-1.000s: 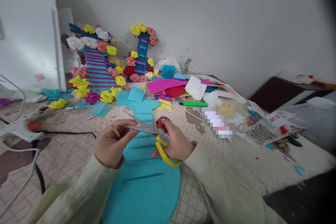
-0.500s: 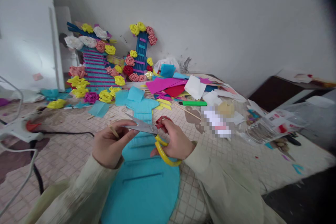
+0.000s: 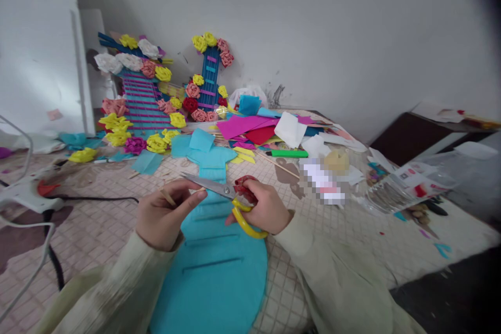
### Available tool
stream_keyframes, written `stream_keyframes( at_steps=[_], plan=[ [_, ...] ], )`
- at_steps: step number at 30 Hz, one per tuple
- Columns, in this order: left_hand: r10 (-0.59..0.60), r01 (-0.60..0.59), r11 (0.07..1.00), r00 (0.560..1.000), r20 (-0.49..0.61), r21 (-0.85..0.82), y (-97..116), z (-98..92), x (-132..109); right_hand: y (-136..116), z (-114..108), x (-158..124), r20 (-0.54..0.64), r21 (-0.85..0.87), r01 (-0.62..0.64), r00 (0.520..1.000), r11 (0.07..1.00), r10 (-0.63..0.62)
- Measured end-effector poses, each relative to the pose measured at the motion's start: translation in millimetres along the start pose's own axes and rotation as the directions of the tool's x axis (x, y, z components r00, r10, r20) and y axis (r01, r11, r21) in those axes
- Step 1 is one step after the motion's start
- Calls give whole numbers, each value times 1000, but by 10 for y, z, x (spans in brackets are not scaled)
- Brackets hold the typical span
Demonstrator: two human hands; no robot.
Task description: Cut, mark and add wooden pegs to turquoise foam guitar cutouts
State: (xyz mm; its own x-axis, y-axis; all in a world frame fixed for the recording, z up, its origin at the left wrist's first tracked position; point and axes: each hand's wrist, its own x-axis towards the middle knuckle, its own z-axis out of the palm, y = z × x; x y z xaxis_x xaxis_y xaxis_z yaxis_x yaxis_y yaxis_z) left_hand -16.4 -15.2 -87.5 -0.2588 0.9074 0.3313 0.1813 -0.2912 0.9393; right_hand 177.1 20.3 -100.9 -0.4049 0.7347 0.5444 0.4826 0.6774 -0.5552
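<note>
My left hand (image 3: 162, 216) pinches a thin wooden stick (image 3: 169, 197) between thumb and fingers. My right hand (image 3: 263, 206) is closed round the yellow and red handles of a pair of scissors (image 3: 223, 193). The scissor blades point left and meet the stick at my left fingertips. Under both hands lies a large turquoise felt piece (image 3: 213, 271) with slits cut across it, shaped like a guitar body and neck.
A white glue gun (image 3: 23, 190) with a black cord lies at the left. Paper flower decorations (image 3: 144, 99) stand at the back. Coloured paper sheets (image 3: 250, 128), a green marker (image 3: 289, 154) and a plastic bag (image 3: 403, 188) crowd the right side of the tiled surface.
The scissor handles have drawn together in my right hand, and the blades have tilted slightly against the stick. My left hand has hardly moved.
</note>
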Motion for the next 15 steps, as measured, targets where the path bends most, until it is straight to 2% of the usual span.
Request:
stream_keyframes(
  at_steps=[3, 5, 7, 9, 10, 13, 15],
  plan=[
    [-10, 10, 1000, 1000, -17, -27, -2, 3, 13, 10, 15, 2, -48, 26, -68, 996, 997, 69],
    [-28, 26, 999, 996, -87, -18, 8, -35, 57, 33, 26, 12, -69, 67, -125, 989, 990, 130],
    [-50, 65, 995, 981, -187, 71, 5, -129, 134, 69, 35, 23, -83, 108, -172, 980, 979, 181],
    [-55, 124, 959, 964, -260, 256, -36, -266, 235, 111, 39, 34, -93, 133, -194, 974, 972, 208],
    [-56, 154, 913, 964, -259, 379, -74, -338, 288, 130, 39, 38, -100, 138, -200, 971, 970, 215],
    [-104, 150, 723, 989, -108, 675, -233, -496, 423, 176, 36, 47, -109, 136, -217, 966, 966, 233],
    [-158, 108, 624, 987, -10, 774, -335, -527, 477, 192, 34, 52, -104, 128, -229, 964, 965, 243]
  ],
)
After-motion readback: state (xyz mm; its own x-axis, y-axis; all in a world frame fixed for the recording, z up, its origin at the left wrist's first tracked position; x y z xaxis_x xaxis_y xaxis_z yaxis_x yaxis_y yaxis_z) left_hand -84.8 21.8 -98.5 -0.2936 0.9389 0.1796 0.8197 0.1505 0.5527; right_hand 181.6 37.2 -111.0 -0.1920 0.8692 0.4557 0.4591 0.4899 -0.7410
